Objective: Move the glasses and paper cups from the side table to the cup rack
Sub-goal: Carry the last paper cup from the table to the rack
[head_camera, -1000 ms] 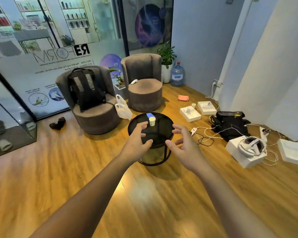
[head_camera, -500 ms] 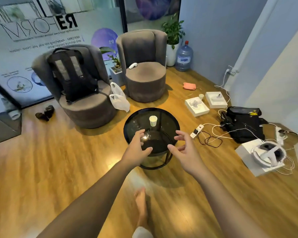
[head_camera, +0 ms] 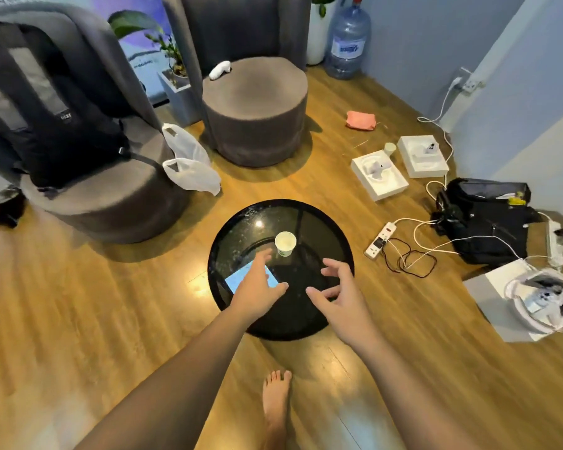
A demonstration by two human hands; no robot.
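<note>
- A paper cup [head_camera: 285, 243] is standing on the tabletop [head_camera: 325, 228], near its middle.
- The left hand [head_camera: 257, 287] and right hand [head_camera: 340, 289] are hovering over the tabletop's near half, side by side, nearer the person than the cup.
- Two armchairs are sitting behind the tabletop, the left armchair [head_camera: 111, 196] carrying a backpack [head_camera: 52, 125].
- A power strip [head_camera: 380, 240] is lying on the floor to the right.

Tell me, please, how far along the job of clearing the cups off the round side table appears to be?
Nothing shows as done: no cup rack is in view. One paper cup stands upright on the black glass side table, untouched; no glasses are visible there. In hand: the left hand and right hand hover open over the tabletop, holding nothing. Left: grasp the cup and carry it away.
</note>
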